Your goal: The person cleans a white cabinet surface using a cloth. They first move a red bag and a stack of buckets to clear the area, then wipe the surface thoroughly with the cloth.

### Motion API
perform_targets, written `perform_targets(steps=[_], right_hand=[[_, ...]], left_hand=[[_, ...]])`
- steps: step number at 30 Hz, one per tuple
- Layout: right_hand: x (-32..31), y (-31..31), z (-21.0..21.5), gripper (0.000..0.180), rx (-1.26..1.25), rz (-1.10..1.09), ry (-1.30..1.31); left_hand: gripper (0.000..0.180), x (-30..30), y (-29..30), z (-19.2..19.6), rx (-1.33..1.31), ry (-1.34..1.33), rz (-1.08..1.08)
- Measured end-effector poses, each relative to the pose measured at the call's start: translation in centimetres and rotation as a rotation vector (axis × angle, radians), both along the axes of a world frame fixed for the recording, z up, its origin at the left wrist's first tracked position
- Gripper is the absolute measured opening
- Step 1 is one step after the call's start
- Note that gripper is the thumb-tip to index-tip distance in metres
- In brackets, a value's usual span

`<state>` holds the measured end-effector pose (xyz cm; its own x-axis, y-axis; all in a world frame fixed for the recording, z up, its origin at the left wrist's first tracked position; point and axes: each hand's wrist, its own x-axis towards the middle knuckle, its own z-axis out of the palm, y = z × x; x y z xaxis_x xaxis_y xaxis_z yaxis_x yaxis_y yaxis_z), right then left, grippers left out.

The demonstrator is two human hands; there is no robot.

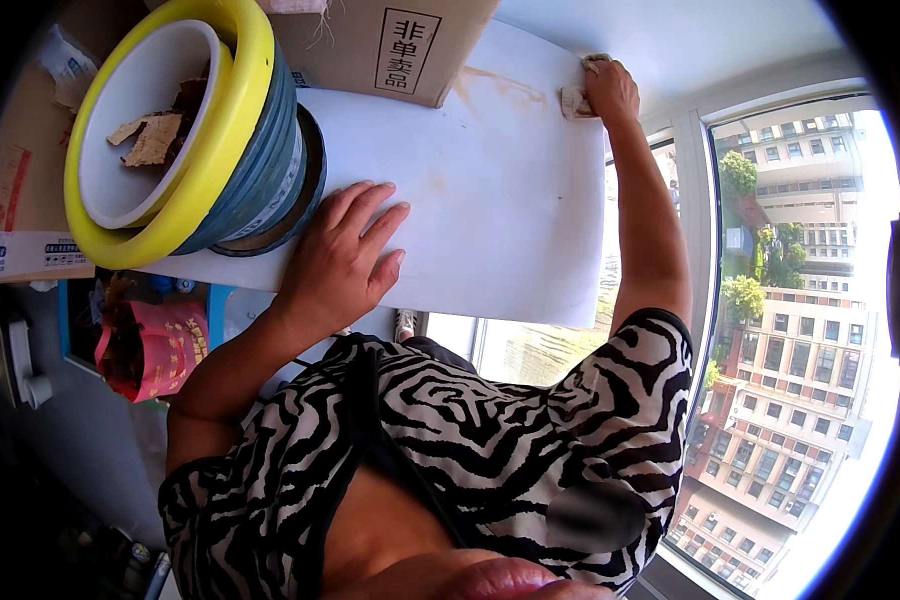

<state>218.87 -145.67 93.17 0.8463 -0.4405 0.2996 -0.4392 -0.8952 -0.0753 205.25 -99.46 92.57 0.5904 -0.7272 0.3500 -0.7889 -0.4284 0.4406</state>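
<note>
At the far right corner of the white tabletop [510, 210], my right hand [613, 92] is closed on a pale, crumpled cloth [576, 103] and presses it against the surface near the wall. Brownish smears [505, 88] mark the white top to the left of the cloth. My left hand [348, 245] lies flat near the front edge with its fingers spread and holds nothing. Just left of its fingertips stands a stack of nested pots, blue-grey outside [255, 180], with a yellow rim [255, 60] and a white inner pot [98, 150] containing dry brown scraps [152, 140].
A cardboard box [400, 50] stands at the back of the tabletop, and another carton [30, 190] is at the far left. Below the left edge sits a red printed bag [170, 345]. A framed window [705, 200] runs along the right side, close to my right arm.
</note>
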Motion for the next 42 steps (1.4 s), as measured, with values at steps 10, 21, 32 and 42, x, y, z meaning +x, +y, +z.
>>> perform_targets(steps=[10, 21, 32, 42], right_hand=[[-3.1, 4.0, -1.0, 0.032, -0.065, 0.137, 0.029], [-1.8, 1.0, -2.1, 0.033, -0.063, 0.096, -0.037], [1.0, -0.5, -1.6, 0.034, -0.088, 0.044, -0.055], [-8.9, 19.2, -2.0, 0.017, 0.106, 0.586, -0.225]], left_hand=[[0.045, -0.2, 0.4, -0.3, -0.032, 0.001, 0.034], [0.045, -0.2, 0.4, -0.1, -0.013, 0.026, 0.032], [0.046, 0.0, -0.3, 0.0, 0.001, -0.006, -0.003], [0.046, -0.3, -0.6, -0.4, 0.031, -0.119, 0.000]])
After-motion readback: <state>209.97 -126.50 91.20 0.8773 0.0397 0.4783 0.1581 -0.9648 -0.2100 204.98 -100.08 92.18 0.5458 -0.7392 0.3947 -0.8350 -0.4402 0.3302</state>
